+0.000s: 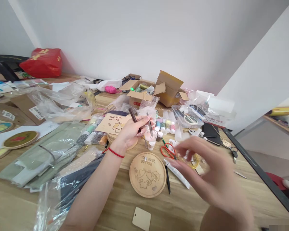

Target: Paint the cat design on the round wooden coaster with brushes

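Observation:
My left hand (132, 130), with a red cord at its wrist, is closed around slim tools. A dark handle (132, 115) sticks up past the thumb, and metal tweezers (149, 127) point down over a small cup with pale pink contents (150, 135). Whether these are one tool or two, I cannot tell. Blurred by motion, my right hand (207, 166) hovers at the right, thumb and fingers apart, with nothing visible in it. Between the hands lies a round wooden board (148, 176) bearing an outlined kitten and lettering. Orange-handled scissors (168, 150) lie near my right fingertips.
A printed kitten card (114, 123) sits behind my left hand. Small paint bottles (167, 125), a white tube (178, 175) and a black stick (168, 179) lie around the board. Open cardboard boxes (170, 88) stand at the back; plastic bags (45, 157) cover the left.

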`<act>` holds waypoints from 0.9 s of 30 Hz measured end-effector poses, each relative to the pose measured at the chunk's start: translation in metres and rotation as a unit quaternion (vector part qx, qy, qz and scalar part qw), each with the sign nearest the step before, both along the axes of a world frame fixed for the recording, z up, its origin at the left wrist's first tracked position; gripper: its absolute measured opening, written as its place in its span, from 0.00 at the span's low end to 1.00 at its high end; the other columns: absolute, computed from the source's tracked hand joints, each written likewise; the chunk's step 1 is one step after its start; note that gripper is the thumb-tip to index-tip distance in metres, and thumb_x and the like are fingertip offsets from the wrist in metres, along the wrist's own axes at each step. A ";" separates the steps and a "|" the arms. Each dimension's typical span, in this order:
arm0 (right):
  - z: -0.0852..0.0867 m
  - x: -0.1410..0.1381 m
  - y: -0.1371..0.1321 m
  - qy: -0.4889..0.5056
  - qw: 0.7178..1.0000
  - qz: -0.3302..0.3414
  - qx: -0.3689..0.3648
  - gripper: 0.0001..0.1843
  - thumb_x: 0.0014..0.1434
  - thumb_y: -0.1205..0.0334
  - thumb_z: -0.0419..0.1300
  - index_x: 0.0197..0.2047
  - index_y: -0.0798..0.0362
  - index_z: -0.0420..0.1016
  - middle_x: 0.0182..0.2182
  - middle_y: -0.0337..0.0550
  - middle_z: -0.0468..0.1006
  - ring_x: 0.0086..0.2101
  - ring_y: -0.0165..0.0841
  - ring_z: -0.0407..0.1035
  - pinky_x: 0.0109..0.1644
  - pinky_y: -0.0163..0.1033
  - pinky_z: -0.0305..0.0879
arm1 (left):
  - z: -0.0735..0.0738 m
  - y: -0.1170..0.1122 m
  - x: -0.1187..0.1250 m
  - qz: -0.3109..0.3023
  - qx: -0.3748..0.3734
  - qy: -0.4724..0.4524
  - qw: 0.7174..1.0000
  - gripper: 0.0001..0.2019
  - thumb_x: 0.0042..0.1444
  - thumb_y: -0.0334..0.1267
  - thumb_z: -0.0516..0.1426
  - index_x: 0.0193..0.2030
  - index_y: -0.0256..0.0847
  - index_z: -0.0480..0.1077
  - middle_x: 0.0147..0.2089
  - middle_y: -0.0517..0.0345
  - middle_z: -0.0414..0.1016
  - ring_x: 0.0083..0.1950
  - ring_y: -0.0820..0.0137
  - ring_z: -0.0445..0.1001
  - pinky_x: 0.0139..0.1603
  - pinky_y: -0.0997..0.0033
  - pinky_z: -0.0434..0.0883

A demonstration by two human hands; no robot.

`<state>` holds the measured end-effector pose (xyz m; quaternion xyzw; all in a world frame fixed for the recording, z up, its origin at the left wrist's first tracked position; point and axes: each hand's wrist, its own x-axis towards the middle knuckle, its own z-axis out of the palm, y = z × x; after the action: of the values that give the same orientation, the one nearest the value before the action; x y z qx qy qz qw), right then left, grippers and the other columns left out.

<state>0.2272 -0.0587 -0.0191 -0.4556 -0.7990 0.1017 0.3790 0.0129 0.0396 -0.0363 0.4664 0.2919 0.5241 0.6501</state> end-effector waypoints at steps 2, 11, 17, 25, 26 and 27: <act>-0.002 -0.018 0.020 -0.002 0.997 -0.012 -0.071 0.16 0.54 0.54 0.68 0.46 0.46 0.75 0.40 0.46 0.78 0.33 0.39 0.73 0.35 0.45 0.72 | -0.001 -0.001 0.001 -0.013 -0.019 -0.016 1.000 0.12 0.54 0.44 0.63 0.33 0.35 0.73 0.14 0.70 0.55 0.15 0.84 0.47 0.16 0.80 0.46; -0.032 -0.057 0.063 0.197 0.961 0.052 -0.189 0.17 0.49 0.53 0.69 0.41 0.49 0.75 0.31 0.41 0.77 0.32 0.36 0.73 0.29 0.37 0.69 | -0.006 0.001 0.004 0.002 -0.026 -0.005 1.000 0.13 0.54 0.46 0.62 0.34 0.35 0.74 0.14 0.70 0.54 0.14 0.83 0.48 0.16 0.79 0.48; -0.026 -0.048 0.064 0.187 0.955 0.057 -0.223 0.18 0.47 0.52 0.70 0.39 0.49 0.76 0.33 0.41 0.78 0.30 0.33 0.71 0.29 0.37 0.67 | 0.002 -0.002 0.000 0.053 -0.002 0.054 0.997 0.12 0.55 0.44 0.61 0.33 0.34 0.76 0.12 0.71 0.52 0.13 0.85 0.44 0.15 0.78 0.42; -0.032 -0.032 0.077 0.168 0.947 0.066 -0.265 0.19 0.47 0.53 0.70 0.43 0.50 0.78 0.39 0.44 0.80 0.35 0.34 0.72 0.37 0.40 0.69 | 0.003 0.005 -0.013 0.086 -0.066 -0.009 0.994 0.10 0.51 0.40 0.65 0.32 0.34 0.75 0.16 0.68 0.59 0.14 0.86 0.45 0.14 0.82 0.43; -0.034 -0.031 0.078 0.166 0.945 0.070 -0.272 0.19 0.47 0.54 0.70 0.42 0.50 0.78 0.40 0.44 0.79 0.35 0.34 0.72 0.38 0.40 0.69 | 0.004 0.005 -0.016 0.088 -0.074 -0.026 0.993 0.08 0.51 0.39 0.64 0.31 0.34 0.74 0.18 0.67 0.62 0.14 0.87 0.45 0.13 0.83 0.44; -0.035 -0.031 0.080 0.160 0.943 0.078 -0.280 0.18 0.47 0.54 0.70 0.41 0.50 0.78 0.41 0.44 0.79 0.36 0.35 0.72 0.39 0.40 0.69 | 0.006 0.005 -0.018 0.091 -0.079 -0.040 0.992 0.08 0.52 0.37 0.64 0.31 0.34 0.74 0.20 0.65 0.66 0.14 0.88 0.45 0.13 0.84 0.44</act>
<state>0.1960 0.0213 -0.0545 -0.4576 -0.7001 0.4218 0.3499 -0.0047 0.0450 -0.0307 0.3634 0.3478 0.5747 0.6456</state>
